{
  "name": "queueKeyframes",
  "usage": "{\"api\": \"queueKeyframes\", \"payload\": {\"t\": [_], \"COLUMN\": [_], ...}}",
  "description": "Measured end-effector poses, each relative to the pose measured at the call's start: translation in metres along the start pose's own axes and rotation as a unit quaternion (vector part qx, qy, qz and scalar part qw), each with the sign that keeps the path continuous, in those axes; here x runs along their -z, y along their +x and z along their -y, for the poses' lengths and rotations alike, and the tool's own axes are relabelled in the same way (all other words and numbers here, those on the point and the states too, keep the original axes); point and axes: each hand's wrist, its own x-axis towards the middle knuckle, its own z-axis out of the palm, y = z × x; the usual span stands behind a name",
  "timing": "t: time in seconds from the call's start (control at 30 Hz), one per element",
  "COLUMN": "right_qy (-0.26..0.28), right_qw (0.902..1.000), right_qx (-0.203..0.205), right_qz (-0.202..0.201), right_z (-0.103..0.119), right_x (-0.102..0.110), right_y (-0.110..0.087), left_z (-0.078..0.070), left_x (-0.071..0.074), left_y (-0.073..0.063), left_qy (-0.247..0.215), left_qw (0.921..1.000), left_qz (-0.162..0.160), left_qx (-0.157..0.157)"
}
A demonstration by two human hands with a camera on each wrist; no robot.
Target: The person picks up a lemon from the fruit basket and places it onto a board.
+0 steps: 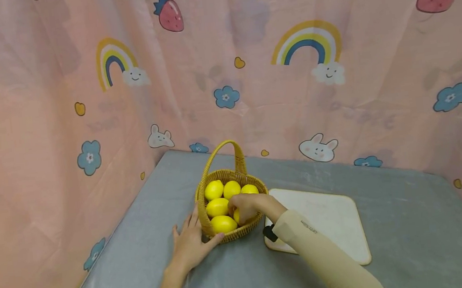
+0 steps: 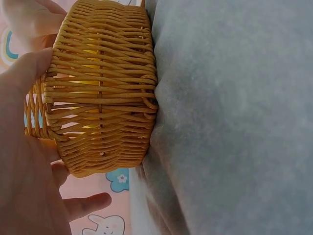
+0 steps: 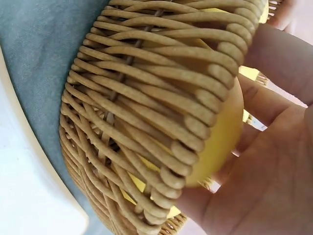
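A white board (image 1: 331, 213) is lying just beside the wicker basket (image 1: 240, 233).
Left hand (image 1: 192, 246) is touching it, spread wide; right hand (image 1: 247, 205) is gripping a smooth yellow lemon (image 3: 220, 142).

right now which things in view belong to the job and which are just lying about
In the job:
wicker basket, touched by the left hand
lemons in the basket, one held by the right hand

Apparently just lying about:
white board beside the basket
patterned curtain, only a backdrop
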Motion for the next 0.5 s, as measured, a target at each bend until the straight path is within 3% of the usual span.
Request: {"api": "queueKeyframes", "payload": {"t": [0.2,0.5], "right_qy": [-0.004,-0.009], "right_qw": [0.9993,0.9984], "right_qx": [-0.016,-0.024], "right_qz": [0.033,0.051], "right_z": [0.0007,-0.0011], "right_x": [0.0030,0.0078], "right_y": [0.0047,0.0077], "left_z": [-0.0007,-0.0001], "left_x": [0.0017,0.0017], "left_y": [0.0002,0.0018], "left_qy": [-0.004,-0.005], "left_qw": [1.0000,0.9999], "left_qz": [0.000,0.009], "left_qx": [-0.001,0.004]}}
